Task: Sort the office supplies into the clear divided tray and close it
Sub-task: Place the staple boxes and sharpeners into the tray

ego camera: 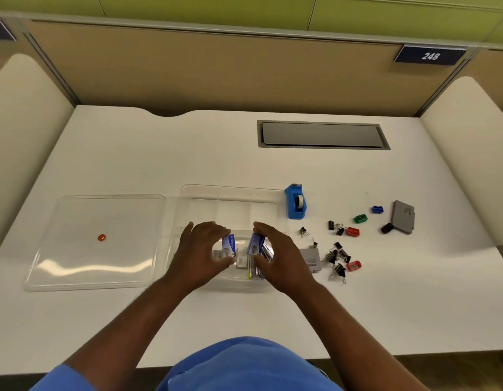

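Observation:
The clear divided tray [230, 193] sits mid-desk, its far compartments bare. Both hands are inside its near compartment. My left hand [201, 249] grips a small blue-and-white staple box [228, 244]. My right hand [278, 255] grips another blue staple box [255, 245], tilted upright. More small boxes [242, 259] lie between them. The clear lid [95, 241] with an orange knob [101, 237] lies flat to the left. To the right of the tray lie a blue tape dispenser [295, 201], black binder clips [336, 259], coloured sharpeners [352, 231] and a grey case [403, 217].
A grey flat box [311, 259] lies just right of my right hand. A grey cable hatch [322, 134] is set into the desk at the back right. Tan partition walls enclose the white desk [160, 159] on three sides.

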Available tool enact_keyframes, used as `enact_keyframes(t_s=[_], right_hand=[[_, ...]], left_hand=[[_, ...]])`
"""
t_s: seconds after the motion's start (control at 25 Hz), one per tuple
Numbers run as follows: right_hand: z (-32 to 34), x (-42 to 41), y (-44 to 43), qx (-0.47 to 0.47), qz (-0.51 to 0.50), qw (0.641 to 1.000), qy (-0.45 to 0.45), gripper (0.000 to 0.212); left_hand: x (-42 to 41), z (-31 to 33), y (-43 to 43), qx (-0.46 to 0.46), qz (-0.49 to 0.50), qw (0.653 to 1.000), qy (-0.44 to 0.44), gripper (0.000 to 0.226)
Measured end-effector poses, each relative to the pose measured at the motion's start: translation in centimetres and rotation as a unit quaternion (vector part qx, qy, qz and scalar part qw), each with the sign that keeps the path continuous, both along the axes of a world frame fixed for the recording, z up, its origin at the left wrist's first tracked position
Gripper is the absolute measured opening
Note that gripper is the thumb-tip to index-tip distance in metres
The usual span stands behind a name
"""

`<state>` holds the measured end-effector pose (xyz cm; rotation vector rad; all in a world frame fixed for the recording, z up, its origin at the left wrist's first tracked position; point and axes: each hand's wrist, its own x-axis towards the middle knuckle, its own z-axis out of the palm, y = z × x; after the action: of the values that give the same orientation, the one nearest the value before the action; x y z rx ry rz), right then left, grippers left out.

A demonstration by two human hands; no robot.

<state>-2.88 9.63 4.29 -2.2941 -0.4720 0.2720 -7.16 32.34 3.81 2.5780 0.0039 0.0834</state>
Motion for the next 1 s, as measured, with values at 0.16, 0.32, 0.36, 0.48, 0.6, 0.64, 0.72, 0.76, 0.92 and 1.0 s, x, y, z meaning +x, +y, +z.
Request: enact_keyframes(t_s=[0.16,0.32,0.36,0.48,0.6,0.64,0.72,0.76,0.92,1.0], right_hand=[[-0.8,-0.8,3.1,-0.042,0.017,0.999,-0.007,0.070],[-1.6,-1.3,4.7,-0.077,0.022,0.997,-0.013,0.075],[-1.7,-1.3,4.7,-0.084,0.022,0.996,-0.021,0.078],[-1.6,-1.5,4.7,-0.114,0.031,0.992,-0.048,0.083],[-1.4,-1.9,4.1,-0.122,0.031,0.990,-0.062,0.086],[-1.3,-2.0,3.8,-0.119,0.027,0.990,-0.065,0.085],[-1.1,-2.3,3.0,-0.112,0.016,0.991,-0.069,0.082],[-1.0,-2.4,2.6,-0.110,0.011,0.991,-0.074,0.081],[-0.8,-2.3,-0.8,-0.096,-0.010,0.991,-0.092,0.079],[-0.8,-1.7,-3.1,-0.085,-0.022,0.992,-0.094,0.076]], left_hand=[[-0.7,-1.0,2.2,0.017,-0.031,0.999,0.025,0.065],[0.0,-1.6,2.9,0.071,-0.078,0.993,0.045,0.069],[0.2,-1.6,2.9,0.078,-0.082,0.992,0.047,0.073],[0.7,-1.6,2.8,0.085,-0.081,0.992,0.054,0.086],[0.9,-1.6,2.0,0.076,-0.092,0.992,0.046,0.090],[1.1,-1.5,1.6,0.070,-0.098,0.992,0.043,0.091],[1.3,-1.5,0.5,0.062,-0.111,0.991,0.038,0.091],[1.4,-1.6,0.0,0.063,-0.117,0.991,0.033,0.091],[2.3,-1.5,-2.8,0.072,-0.139,0.988,0.007,0.092],[2.9,-1.4,-4.9,0.074,-0.137,0.988,0.000,0.093]])
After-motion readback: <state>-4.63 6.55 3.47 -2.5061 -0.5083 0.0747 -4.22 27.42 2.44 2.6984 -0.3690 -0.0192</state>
